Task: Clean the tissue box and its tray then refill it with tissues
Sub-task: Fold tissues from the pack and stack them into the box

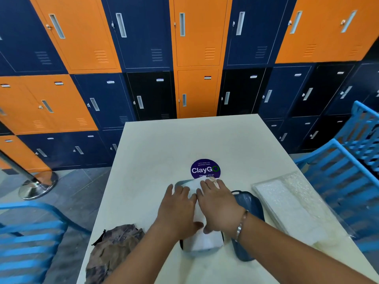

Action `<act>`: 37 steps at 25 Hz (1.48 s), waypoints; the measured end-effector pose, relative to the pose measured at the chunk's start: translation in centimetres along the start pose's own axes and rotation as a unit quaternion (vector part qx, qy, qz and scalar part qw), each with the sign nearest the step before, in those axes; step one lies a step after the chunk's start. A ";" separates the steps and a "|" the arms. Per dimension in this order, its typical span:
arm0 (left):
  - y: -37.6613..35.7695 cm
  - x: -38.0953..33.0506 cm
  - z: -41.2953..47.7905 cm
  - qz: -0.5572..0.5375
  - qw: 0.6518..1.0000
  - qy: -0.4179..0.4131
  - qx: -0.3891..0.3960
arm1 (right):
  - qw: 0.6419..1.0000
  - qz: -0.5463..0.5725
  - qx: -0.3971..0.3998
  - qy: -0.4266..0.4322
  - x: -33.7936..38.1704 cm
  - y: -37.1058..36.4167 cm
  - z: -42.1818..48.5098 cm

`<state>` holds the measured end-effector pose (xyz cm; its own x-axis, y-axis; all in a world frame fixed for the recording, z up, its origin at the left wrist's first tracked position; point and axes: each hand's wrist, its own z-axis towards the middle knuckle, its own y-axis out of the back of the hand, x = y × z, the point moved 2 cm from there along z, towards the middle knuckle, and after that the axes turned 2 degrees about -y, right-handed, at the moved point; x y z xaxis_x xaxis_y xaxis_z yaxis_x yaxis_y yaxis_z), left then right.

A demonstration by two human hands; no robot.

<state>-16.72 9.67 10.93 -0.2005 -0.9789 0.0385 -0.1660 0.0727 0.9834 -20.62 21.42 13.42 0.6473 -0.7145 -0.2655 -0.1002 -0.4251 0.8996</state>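
My left hand point(178, 203) and right hand point(217, 203) pressed flat, fingers straight, on tissue stack point(209, 240) running lengthwise away; box cover point(248, 203) lay nearer right

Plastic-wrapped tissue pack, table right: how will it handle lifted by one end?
Probably floppy: the tissue pack is a thin flat stack in loose crinkled film, so it would likely sag. Likely light, being only paper. The glossy film may be slippery, and it lies by the table edge, so a push could slide it off.
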 end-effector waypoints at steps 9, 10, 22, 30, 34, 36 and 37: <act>-1.6 0.1 2.2 0.088 0.991 -0.036 0.091 | 0.983 -0.132 0.124 -0.006 1.5 -0.3 1.9; -1.8 -0.1 2.2 0.102 0.989 -0.036 0.101 | 0.982 -0.146 0.117 0.002 1.7 -0.7 2.0; -3.5 -1.5 3.1 0.217 0.965 0.004 0.145 | 0.983 -0.169 0.070 0.003 2.1 -4.0 3.7; -3.4 -1.2 3.5 0.213 0.961 0.028 0.174 | 0.988 -0.151 0.031 0.033 1.4 -3.9 2.2; -1.9 -1.9 2.6 0.223 0.954 0.026 0.197 | 0.986 -0.158 0.053 0.030 1.0 -3.8 0.9; -1.4 -1.8 2.2 0.201 0.956 0.021 0.214 | 0.991 -0.125 0.020 0.032 1.1 -2.9 0.3; -1.0 -1.6 2.0 0.208 0.953 0.011 0.220 | 0.995 -0.093 0.005 0.041 1.0 -2.5 0.0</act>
<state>-18.14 11.57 9.54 -0.3175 -0.8519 0.4166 -0.4667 0.5228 0.7133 -19.70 21.77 10.95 0.7152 -0.5753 -0.3970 0.0192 -0.5516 0.8339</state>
